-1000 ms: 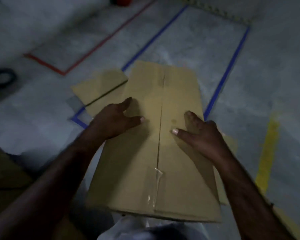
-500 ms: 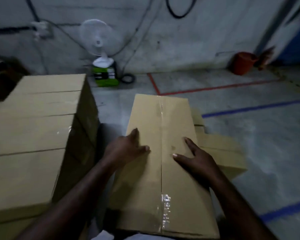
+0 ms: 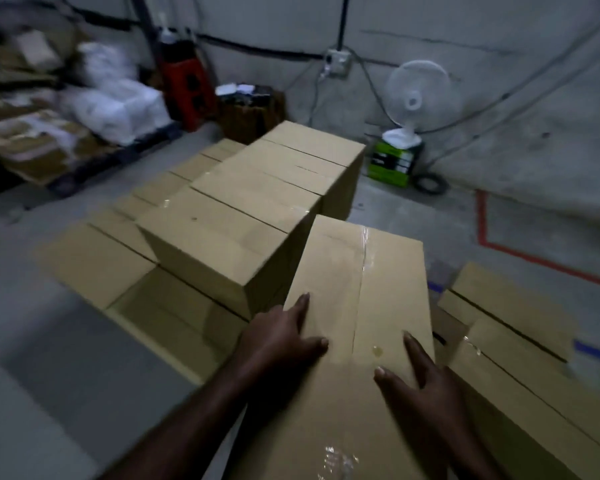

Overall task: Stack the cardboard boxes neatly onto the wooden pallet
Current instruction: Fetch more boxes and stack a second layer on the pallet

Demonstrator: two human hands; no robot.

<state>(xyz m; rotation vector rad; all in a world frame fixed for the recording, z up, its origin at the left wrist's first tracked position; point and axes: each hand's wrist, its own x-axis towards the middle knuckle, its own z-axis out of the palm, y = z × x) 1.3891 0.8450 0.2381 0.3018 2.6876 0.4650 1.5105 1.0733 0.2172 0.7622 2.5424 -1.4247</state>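
Observation:
I hold a taped cardboard box [image 3: 361, 271] in front of me, off the floor. My left hand [image 3: 278, 344] lies over its left top edge and my right hand [image 3: 420, 382] over its right top edge, thumbs and forefingers straight on the lid. The box's far left corner is close beside a tall stack of cardboard boxes [image 3: 243, 209]. A lower layer of boxes [image 3: 94, 261] runs along that stack's left side. The wooden pallet is hidden under the boxes.
Loose boxes [image 3: 513, 327] sit on the floor at my right. A white fan [image 3: 420, 95] on a green box [image 3: 392, 164] stands by the back wall. Red floor tape [image 3: 482, 220] marks the right. White sacks [image 3: 111, 98] and clutter fill the far left.
I have turned left with the box in both hands, from above the floor boxes to the stack. The stack now lies straight ahead and close. My hands' hold is unchanged.

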